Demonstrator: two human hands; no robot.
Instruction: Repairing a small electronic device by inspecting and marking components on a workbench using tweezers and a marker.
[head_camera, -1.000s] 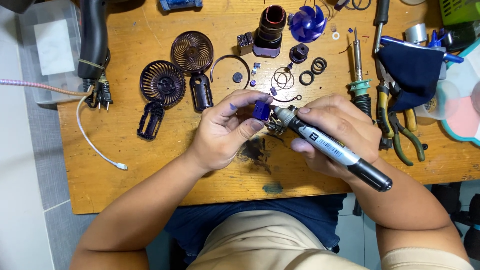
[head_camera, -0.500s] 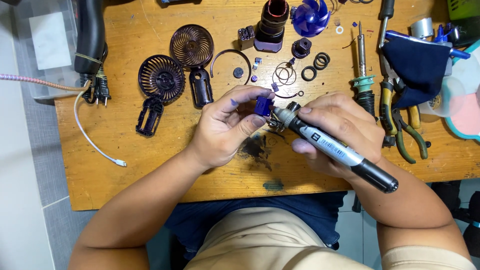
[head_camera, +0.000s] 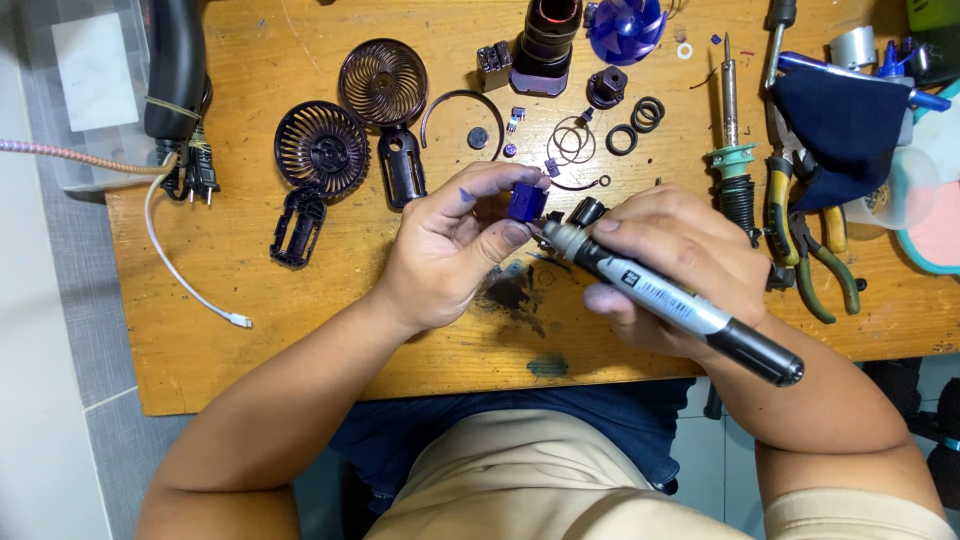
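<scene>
Two round dark grilles (head_camera: 322, 148) are lying at the wooden bench's (head_camera: 250, 300) left. The left hand (head_camera: 450, 245) is pinching a small blue block (head_camera: 526, 203) between thumb and fingers above mid-bench. The right hand (head_camera: 675, 265) is gripping a grey marker (head_camera: 665, 297) bearing a white label, its tip touching the block.

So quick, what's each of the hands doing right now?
Left hand: closed, pinching a small blue plastic block between its fingertips.
Right hand: closed around a grey and black marker pen.
</scene>
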